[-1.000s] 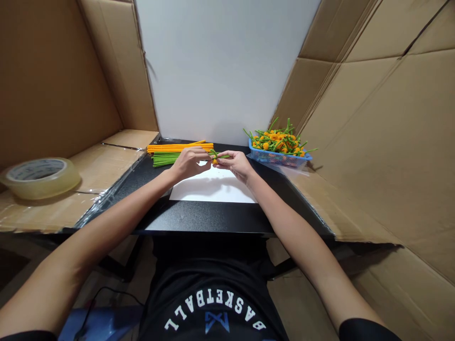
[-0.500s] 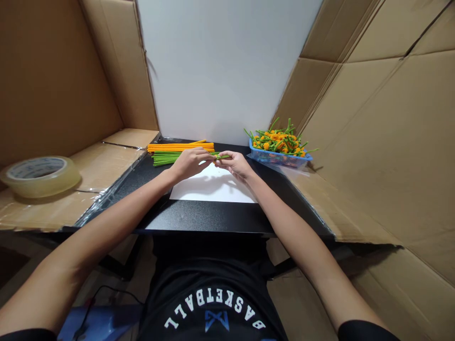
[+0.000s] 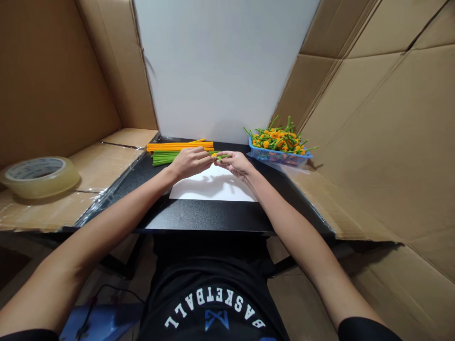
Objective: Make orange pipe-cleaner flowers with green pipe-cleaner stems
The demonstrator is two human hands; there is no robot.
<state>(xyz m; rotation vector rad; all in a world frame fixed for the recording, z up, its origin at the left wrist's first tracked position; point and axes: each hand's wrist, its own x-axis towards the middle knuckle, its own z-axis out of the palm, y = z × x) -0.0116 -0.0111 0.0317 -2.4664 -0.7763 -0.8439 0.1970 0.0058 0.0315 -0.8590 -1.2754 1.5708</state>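
Together, left hand point(image 3: 190, 162) and right hand point(image 3: 240, 166) fingers point(image 3: 205, 162) pinch one orange-green piece point(image 3: 214, 155).

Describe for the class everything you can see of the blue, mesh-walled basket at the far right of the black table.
The shallow blue basket looks like plastic, with small holes through its walls. It stands upright on the black table, heaped with orange-and-green, fuzzy-looking flower pieces; several green stems poke past its rim. A clear, plastic-looking sheet shows along its near side. The person's bare right hand is apart from it. Its inside floor is hidden.
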